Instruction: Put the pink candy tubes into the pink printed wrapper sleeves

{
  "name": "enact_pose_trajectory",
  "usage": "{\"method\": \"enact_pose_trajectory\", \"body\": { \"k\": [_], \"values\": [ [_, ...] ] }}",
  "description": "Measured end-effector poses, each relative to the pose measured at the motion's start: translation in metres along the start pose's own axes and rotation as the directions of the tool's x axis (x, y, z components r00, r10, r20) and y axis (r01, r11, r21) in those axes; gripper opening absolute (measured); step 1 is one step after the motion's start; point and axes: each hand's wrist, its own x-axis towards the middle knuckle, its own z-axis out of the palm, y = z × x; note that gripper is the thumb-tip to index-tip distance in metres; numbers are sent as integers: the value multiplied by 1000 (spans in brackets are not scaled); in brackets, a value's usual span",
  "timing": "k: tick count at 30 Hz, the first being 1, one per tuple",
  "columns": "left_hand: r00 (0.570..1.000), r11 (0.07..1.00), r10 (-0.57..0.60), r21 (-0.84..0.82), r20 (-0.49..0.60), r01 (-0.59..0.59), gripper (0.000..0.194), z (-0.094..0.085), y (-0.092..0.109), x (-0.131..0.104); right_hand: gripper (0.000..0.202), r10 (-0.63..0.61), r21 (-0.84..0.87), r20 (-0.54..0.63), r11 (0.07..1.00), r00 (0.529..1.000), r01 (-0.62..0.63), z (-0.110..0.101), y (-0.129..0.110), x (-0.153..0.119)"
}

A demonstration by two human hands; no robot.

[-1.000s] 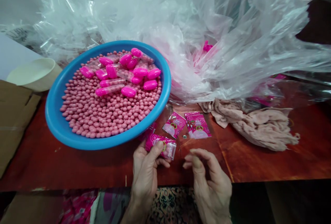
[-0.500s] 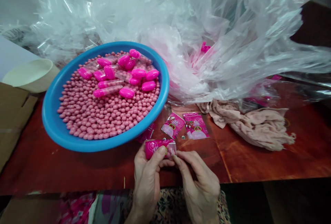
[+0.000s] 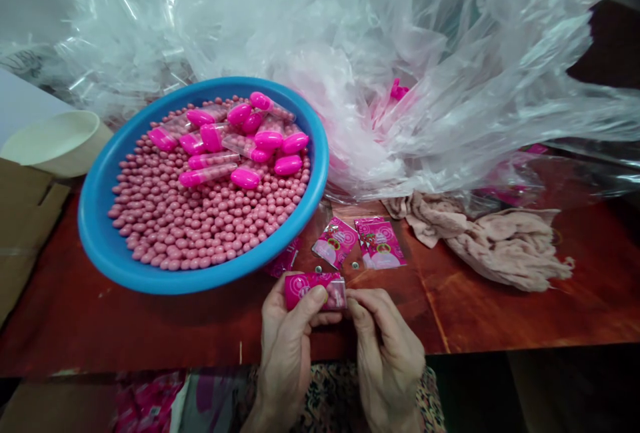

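Note:
Between the thumb and fingers of my left hand [image 3: 290, 333] lies a clear tube of pink balls [image 3: 337, 293] with a bright pink printed label around part of it. The transparent end points right. My right hand [image 3: 383, 339] is closed in a pinch right beside that end; what its fingertips hold is hidden. Just beyond my hands are a printed pink label [image 3: 336, 241] and a small stack of similar labels [image 3: 381, 243]. To the left stands a blue basin [image 3: 200, 284] full of pink balls [image 3: 185, 233], with several pink-capped clear tubes [image 3: 245, 178] on top.
Crumpled clear plastic bags [image 3: 360, 39] heap along the back. A beige cloth [image 3: 505, 246] lies on the right of the red-brown table [image 3: 480, 319]. A white bowl [image 3: 60, 146] and cardboard [image 3: 25, 233] are at far left. Pink packets [image 3: 150, 399] sit below the table edge.
The tube and my right fingertips have shifted slightly right. More of the tube's clear end shows, and my left hand keeps its hold.

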Motion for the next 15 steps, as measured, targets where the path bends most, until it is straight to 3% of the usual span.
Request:
{"method": "enact_pose_trajectory", "body": {
  "k": [9, 15],
  "values": [
    [1000, 1000, 8, -14, -17, -8, 22, 2, -4, 0, 9, 223, 125, 55, 966, 973, -228, 3, 5, 5],
    [999, 975, 45, 217, -17, -41, 28, 0, -3, 2, 16, 199, 171, 60, 963, 978, -207, -3, 4, 9]
  ]
}}
